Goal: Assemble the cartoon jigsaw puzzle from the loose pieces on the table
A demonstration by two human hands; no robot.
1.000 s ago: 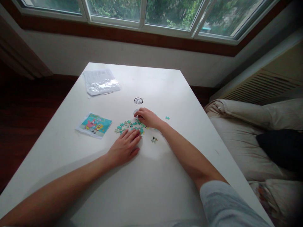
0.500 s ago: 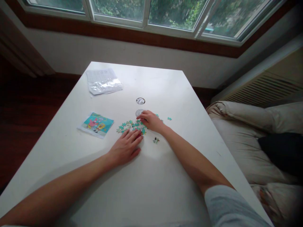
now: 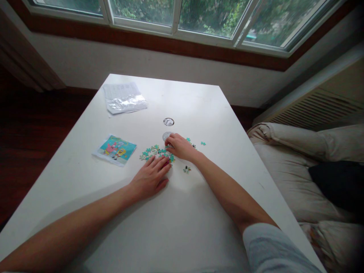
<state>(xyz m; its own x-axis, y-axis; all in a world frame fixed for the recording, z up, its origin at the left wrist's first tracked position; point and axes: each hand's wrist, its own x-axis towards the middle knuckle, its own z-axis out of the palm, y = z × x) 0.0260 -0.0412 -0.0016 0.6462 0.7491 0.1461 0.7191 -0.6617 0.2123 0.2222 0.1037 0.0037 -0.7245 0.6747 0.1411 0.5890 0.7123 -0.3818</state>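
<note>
A loose heap of small jigsaw puzzle pieces (image 3: 148,152), mostly teal with some multicoloured ones, lies on the white table (image 3: 182,227). My left hand (image 3: 152,175) rests palm down at the near side of the heap, its fingers stretched out and touching the closest pieces. Over the heap's right part, my right hand (image 3: 179,146) has its fingers bent down and drawn together; what lies under the fingertips is hidden. Just past it sits a round clear disc (image 3: 167,135), partly covered by that hand. A few linked-looking pieces (image 3: 187,169) lie apart, below the right wrist.
Left of the heap lies a small packet (image 3: 116,149) with a cartoon picture. A clear plastic sleeve with papers (image 3: 125,98) is at the far left corner. A round hole (image 3: 168,121) shows in the tabletop. One teal piece (image 3: 203,143) lies off right; a sofa (image 3: 284,170) stands beside the table.
My right hand has shifted slightly, its fingers curling more tightly over the pieces. My left hand stays in place.
</note>
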